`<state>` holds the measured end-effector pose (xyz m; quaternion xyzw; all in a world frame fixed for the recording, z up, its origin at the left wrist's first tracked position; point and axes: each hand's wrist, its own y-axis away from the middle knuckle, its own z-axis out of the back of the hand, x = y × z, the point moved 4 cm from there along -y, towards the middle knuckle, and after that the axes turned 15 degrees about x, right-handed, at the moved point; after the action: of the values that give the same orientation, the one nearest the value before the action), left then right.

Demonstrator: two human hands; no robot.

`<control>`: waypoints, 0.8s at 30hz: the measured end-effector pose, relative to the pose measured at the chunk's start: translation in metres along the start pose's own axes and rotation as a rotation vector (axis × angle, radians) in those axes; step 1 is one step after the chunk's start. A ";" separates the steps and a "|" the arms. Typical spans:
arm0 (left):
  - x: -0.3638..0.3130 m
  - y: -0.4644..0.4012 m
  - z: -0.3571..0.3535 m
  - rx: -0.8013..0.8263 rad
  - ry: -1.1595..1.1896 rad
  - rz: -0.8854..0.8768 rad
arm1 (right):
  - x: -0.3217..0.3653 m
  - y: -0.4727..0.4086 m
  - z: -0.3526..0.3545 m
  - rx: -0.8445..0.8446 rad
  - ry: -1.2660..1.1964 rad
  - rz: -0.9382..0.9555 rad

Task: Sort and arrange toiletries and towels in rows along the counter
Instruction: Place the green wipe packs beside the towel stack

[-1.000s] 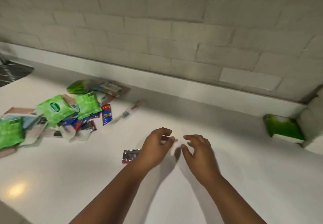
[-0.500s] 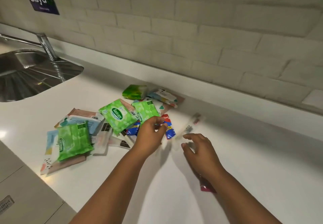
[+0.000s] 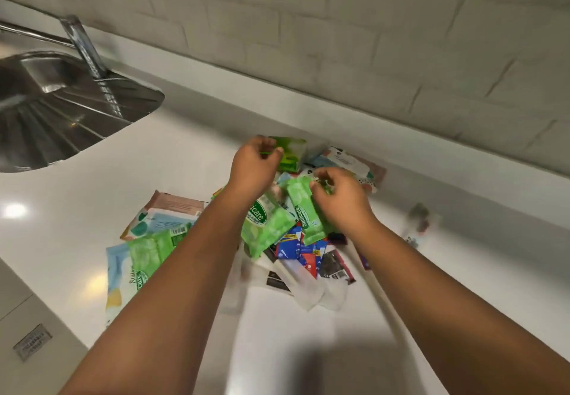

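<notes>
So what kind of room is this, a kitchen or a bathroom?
Probably a kitchen or utility counter, though I can't be sure. A stainless steel sink with a ribbed drainboard and a chrome tap are set into a white glossy counter, backed by a pale brick-pattern tiled wall.

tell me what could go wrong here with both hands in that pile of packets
1. The left hand pinches the green packet at the pile's far edge; lifting it may drag the overlapping packets beside it out of place.
2. The right hand grips a green wipes pack lying over small blue and red sachets; pulling it could scatter them.
3. The sink is open to the left, so a flicked packet might slide in.
</notes>
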<state>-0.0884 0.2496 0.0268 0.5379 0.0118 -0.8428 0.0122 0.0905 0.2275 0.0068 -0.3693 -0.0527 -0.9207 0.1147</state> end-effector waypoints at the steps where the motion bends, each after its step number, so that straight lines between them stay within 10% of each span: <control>1: 0.004 -0.011 0.002 -0.004 -0.003 0.009 | 0.001 -0.013 -0.002 -0.012 -0.010 -0.020; 15: 0.061 -0.089 0.010 0.038 -0.379 0.359 | -0.013 -0.108 -0.030 0.016 0.129 -0.298; 24: 0.047 -0.083 0.007 0.081 -0.325 0.265 | -0.008 -0.105 -0.029 -0.016 0.101 -0.255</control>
<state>-0.1175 0.3320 -0.0123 0.3917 -0.0952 -0.9093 0.1029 0.0507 0.3253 -0.0215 -0.3135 -0.0859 -0.9457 -0.0039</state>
